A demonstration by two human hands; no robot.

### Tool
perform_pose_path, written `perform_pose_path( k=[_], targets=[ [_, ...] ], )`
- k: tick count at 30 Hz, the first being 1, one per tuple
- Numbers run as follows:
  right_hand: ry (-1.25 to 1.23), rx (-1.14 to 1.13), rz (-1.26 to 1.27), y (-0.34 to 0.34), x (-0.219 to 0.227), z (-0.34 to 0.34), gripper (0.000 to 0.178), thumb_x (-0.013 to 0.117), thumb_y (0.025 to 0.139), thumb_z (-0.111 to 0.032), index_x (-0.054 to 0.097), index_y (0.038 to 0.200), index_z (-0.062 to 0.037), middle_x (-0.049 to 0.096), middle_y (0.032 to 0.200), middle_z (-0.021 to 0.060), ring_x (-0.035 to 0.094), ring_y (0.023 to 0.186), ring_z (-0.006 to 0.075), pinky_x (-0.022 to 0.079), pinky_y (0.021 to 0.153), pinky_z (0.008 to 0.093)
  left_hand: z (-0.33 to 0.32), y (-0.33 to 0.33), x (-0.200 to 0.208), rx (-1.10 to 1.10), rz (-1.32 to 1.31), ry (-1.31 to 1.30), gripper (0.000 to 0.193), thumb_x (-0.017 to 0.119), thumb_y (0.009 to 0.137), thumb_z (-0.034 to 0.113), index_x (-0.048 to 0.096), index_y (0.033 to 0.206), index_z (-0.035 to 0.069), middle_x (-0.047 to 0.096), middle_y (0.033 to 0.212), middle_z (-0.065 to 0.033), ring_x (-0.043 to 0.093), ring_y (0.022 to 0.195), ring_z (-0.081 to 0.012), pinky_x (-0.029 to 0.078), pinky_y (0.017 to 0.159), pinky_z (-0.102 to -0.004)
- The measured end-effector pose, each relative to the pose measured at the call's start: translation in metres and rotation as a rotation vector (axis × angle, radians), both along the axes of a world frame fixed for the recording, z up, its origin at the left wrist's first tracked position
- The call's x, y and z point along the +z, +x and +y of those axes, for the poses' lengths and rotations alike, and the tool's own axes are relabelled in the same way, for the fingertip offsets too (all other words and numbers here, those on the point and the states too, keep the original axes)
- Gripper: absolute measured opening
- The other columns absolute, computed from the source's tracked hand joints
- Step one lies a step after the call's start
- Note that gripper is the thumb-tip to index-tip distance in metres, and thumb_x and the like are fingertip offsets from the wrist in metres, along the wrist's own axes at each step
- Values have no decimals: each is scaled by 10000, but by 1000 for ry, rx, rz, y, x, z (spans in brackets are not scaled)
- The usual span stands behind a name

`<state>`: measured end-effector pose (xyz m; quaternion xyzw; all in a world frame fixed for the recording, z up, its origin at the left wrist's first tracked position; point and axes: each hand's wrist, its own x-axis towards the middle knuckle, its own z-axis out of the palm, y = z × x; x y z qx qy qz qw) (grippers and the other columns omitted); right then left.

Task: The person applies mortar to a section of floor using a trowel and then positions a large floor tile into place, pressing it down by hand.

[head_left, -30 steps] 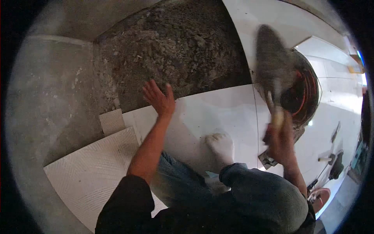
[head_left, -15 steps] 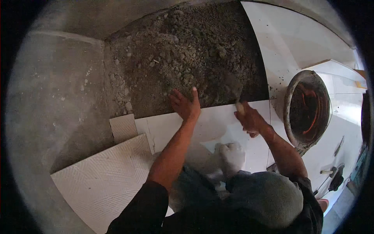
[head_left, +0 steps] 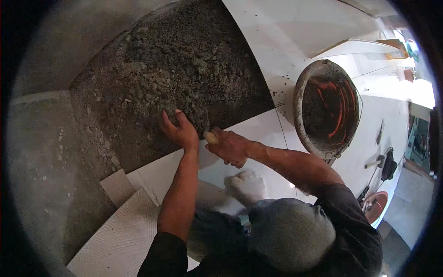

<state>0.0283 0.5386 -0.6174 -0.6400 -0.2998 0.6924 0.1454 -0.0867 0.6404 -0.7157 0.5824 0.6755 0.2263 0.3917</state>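
A bed of crumbly grey mortar (head_left: pixel 184 69) fills the bare patch of floor ahead of me. Over its near edge, my left hand (head_left: pixel 181 134) is open, thumb and fingers apart, low at the mortar. My right hand (head_left: pixel 232 147) grips the pale handle of a trowel (head_left: pixel 211 137) just right of the left hand. The trowel's blade shows edge-on as a thin line at the mortar, so its face is hidden. Both hands are beside the border of a laid white tile (head_left: pixel 270 127), where my knees and one pale foot also are.
At the right stands a mortar-crusted bucket (head_left: pixel 299 104), dark inside with orange streaks. A large ridged-back tile (head_left: pixel 122 231) and a small tile piece (head_left: pixel 117 187) lie at lower left. A concrete wall (head_left: pixel 41 161) borders the left. Tools (head_left: pixel 387 164) and a reddish basin (head_left: pixel 376 205) are far right.
My right hand has brought the trowel leftward, close to my left hand. The view has swung right, so the mortar and bucket appear further left.
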Motion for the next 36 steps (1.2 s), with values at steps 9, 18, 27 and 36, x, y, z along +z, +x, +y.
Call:
perform_pose_path(
  k=[9,18,27,36],
  targets=[
    [212,-59,-31,7,58,-18,388,496,944,-338,392,1119,-8,640,740,157,646,556,227,517,503,369,2,13,80,-19,-73,194,629,494,928,505,359,1413,128,178,1464,-247,195,1375,-420,374,1011,-565],
    [213,-359,-176,63,181,-107,437,539,916,-277,395,1205,17,578,681,111,589,501,208,462,486,362,-61,112,188,-245,-398,550,599,616,886,370,422,1371,76,310,1402,-292,228,1355,-435,236,1079,-566],
    [207,-419,-984,85,156,-248,358,502,914,-180,444,1219,-1,616,815,168,633,715,288,478,608,385,-201,191,183,-647,-549,321,569,624,873,224,406,1364,37,274,1377,-365,278,1304,-514,263,1068,-551],
    [352,-432,-1349,91,152,-224,461,489,966,-211,300,1359,-63,601,1013,237,639,891,371,507,730,414,-110,53,104,-658,-523,327,467,604,894,202,465,1307,33,403,1404,-198,387,1314,-349,295,1093,-437]
  ],
)
